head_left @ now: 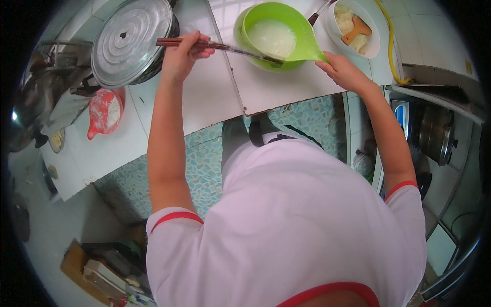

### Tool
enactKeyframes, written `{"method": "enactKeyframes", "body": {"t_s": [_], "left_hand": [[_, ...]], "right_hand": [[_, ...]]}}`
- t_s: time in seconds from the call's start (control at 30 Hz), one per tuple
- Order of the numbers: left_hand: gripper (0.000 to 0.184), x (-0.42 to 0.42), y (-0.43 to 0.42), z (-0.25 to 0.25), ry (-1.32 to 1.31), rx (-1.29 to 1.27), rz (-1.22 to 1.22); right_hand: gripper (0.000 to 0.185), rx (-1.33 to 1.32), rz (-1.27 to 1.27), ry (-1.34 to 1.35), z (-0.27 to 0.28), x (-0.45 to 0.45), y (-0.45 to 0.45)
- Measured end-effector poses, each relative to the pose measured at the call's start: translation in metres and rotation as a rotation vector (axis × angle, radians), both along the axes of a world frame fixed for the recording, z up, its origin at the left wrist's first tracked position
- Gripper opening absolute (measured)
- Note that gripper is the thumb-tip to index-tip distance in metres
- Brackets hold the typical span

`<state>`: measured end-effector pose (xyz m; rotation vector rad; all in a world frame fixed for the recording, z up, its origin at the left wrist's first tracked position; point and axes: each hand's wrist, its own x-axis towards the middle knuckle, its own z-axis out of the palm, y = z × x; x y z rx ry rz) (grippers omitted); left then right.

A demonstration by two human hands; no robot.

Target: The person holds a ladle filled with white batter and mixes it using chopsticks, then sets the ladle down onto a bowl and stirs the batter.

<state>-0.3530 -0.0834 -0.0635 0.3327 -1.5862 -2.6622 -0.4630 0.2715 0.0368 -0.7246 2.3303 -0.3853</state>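
White-tiled counter (204, 97), milky liquid (273, 38) near its front edge

Teal patterned floor (204, 153) below. Bright green plastic bowl (307, 41) holds the liquid, standing close to the counter's front edge. Right hand (348, 74) grips the end of its tapered handle. Left hand (185, 56) grasps slender reddish-brown chopsticks (225, 48), tips by the bowl's near rim; cannot tell whether they touch it.

Toward the counter's right end: white rounded bowl (375, 41) with pale lumpy food (345, 18) and a flat tan wooden scraper (358, 30). Toward the left end: grey metal lidded pot (135, 30); nearer the front edge, red plastic scoop (97, 128) dusted white.

Risks, as judged: a downward press on the handle could tip the bowl and slop liquid over the front edge. Chopsticks levered hard against the rim could flick drops. A wide left swing could bring their blunt ends against the pot. Handle slipping from wet fingers would let the bowl spin.
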Motion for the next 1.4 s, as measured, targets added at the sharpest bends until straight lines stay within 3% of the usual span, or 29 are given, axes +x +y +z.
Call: {"method": "enactKeyframes", "body": {"t_s": [0.13, 0.3, 0.43, 0.57, 0.67, 0.77, 0.97, 1.13, 1.27, 1.37, 1.4], "left_hand": [[0.028, 0.0, -0.011, 0.011, 0.059, 0.165, 0.056], [0.034, 0.052, 0.058, 0.026, 0.208, 0.127, 0.626], [0.043, 0.078, 0.12, 0.006, 0.163, -0.21, 0.764], [0.041, 0.074, 0.155, -0.005, 0.23, -0.468, 0.679], [0.028, 0.069, 0.158, -0.008, 0.351, -0.528, 0.718], [0.027, 0.073, 0.154, -0.004, 0.413, -0.755, 0.687], [0.031, 0.077, 0.142, 0.008, 0.313, -0.605, 0.714], [0.025, 0.083, 0.148, 0.013, 0.453, -0.825, 0.581], [0.02, 0.066, 0.137, 0.044, 0.366, -0.809, 0.553], [0.017, 0.041, 0.12, 0.07, 0.146, -0.682, 0.443], [0.014, 0.031, 0.113, 0.072, 0.189, -0.85, 0.462]], "right_hand": [[0.037, 0.041, -0.025, -0.01, -0.011, 0.001, 0.004], [0.027, -0.143, -0.249, -0.236, -0.017, 0.026, -0.002], [0.024, -0.355, -0.523, -0.543, -0.023, 0.052, -0.012], [0.021, -0.44, -0.683, -0.754, -0.021, 0.071, -0.031], [0.021, -0.43, -0.735, -0.743, -0.018, 0.078, -0.04], [0.021, -0.428, -0.783, -0.733, -0.014, 0.084, -0.049], [0.02, -0.471, -0.834, -0.757, -0.013, 0.088, -0.052], [0.02, -0.511, -0.868, -0.795, -0.014, 0.092, -0.056], [0.02, -0.534, -0.863, -0.832, -0.014, 0.091, -0.055], [0.02, -0.576, -0.86, -0.859, -0.022, 0.09, -0.05], [0.02, -0.596, -0.853, -0.87, -0.025, 0.09, -0.048]]}}
